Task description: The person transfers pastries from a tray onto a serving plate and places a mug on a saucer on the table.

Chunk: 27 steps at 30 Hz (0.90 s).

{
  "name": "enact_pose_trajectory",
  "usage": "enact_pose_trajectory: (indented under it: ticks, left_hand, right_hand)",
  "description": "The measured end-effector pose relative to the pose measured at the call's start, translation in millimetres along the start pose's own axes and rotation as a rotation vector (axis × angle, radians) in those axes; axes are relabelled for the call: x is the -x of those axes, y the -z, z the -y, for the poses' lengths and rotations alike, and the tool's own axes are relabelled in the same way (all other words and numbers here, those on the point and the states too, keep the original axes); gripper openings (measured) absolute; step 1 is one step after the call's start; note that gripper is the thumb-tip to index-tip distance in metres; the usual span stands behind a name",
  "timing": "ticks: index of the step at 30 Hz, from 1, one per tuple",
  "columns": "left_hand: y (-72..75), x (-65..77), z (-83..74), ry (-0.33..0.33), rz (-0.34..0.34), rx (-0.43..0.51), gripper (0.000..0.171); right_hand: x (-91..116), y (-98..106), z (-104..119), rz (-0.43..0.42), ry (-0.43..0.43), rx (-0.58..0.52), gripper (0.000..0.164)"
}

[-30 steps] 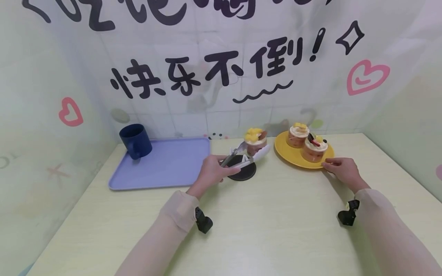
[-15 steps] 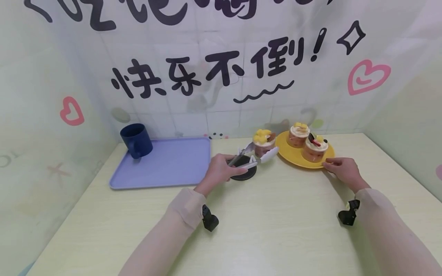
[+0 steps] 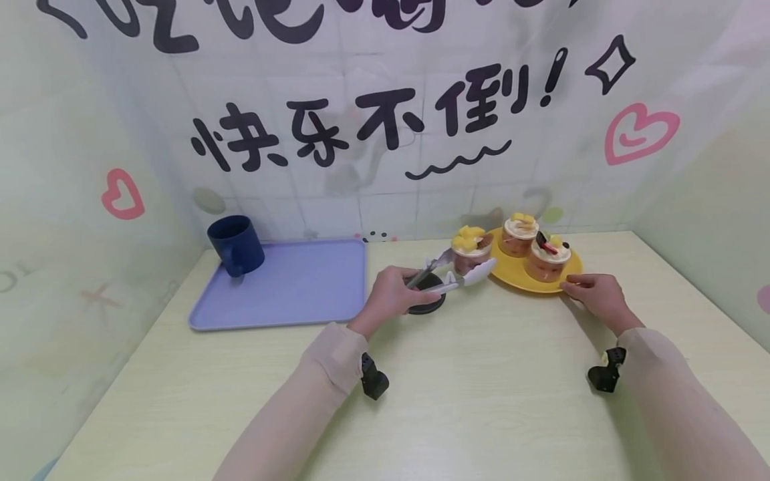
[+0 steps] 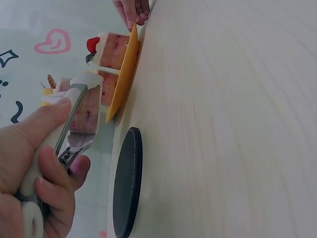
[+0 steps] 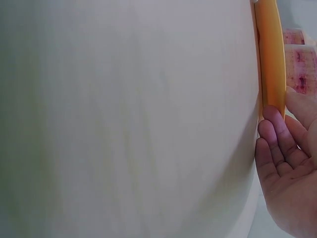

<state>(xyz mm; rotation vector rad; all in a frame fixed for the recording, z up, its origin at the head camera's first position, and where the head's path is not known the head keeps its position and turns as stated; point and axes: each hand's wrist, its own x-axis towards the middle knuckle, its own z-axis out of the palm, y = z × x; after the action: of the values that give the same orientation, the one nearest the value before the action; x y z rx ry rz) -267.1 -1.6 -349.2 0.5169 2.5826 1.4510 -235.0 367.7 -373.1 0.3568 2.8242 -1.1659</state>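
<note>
My left hand (image 3: 392, 292) grips white-handled tongs (image 3: 478, 272). Between the tongs' tips sits a clear dessert cup (image 3: 472, 242) of layered pink cake, with cream and yellow fruit cubes on top. It is upright, raised off the table, and overlaps the left rim of a yellow plate (image 3: 511, 276) in the head view. On that plate stand two similar cups, one with yellow topping (image 3: 521, 238) behind and one with red and dark topping (image 3: 547, 262) in front. My right hand (image 3: 598, 298) pinches the plate's front right rim, thumb above and fingers below in the right wrist view.
A round black coaster (image 4: 128, 183) lies on the table under the tongs. At the left is a lavender tray (image 3: 313, 287) with a dark blue mug (image 3: 236, 246) at its back left corner. A printed wall sheet closes off the table's back.
My left hand has shifted right, carrying the tongs and the dessert cup from over the coaster to the plate's left edge. My right hand has kept its place on the rim.
</note>
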Motion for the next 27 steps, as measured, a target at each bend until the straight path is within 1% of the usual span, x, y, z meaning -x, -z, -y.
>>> enact_pose_trajectory:
  ticks: [6, 9, 12, 19, 24, 27]
  left_hand:
    - [-2.8, -2.4, -1.8, -0.012, -0.001, 0.005, 0.031]
    - [-4.9, -4.2, -2.4, -0.012, -0.004, 0.006, 0.031]
    - [-7.0, -5.8, -3.7, -0.014, -0.006, -0.010, 0.031]
    - [-12.5, -8.9, -11.3, -0.017, -0.002, -0.014, 0.029]
    - [-17.8, -11.7, -15.1, -0.024, 0.008, -0.008, 0.036]
    - [-20.4, -12.3, -17.0, -0.019, 0.008, -0.029, 0.042]
  right_hand:
    - [-1.6, -0.4, -1.3, -0.008, 0.010, 0.005, 0.066]
    - [-2.2, -1.4, -1.9, -0.015, 0.010, 0.006, 0.064]
    - [-2.8, -1.6, -2.8, -0.017, 0.011, 0.007, 0.064]
    - [-2.9, -0.7, -3.2, -0.020, 0.016, 0.013, 0.064]
    - [-2.0, -0.3, -2.5, -0.015, 0.012, 0.006, 0.063]
    - [-1.5, -0.4, -2.1, -0.015, 0.008, -0.002, 0.063]
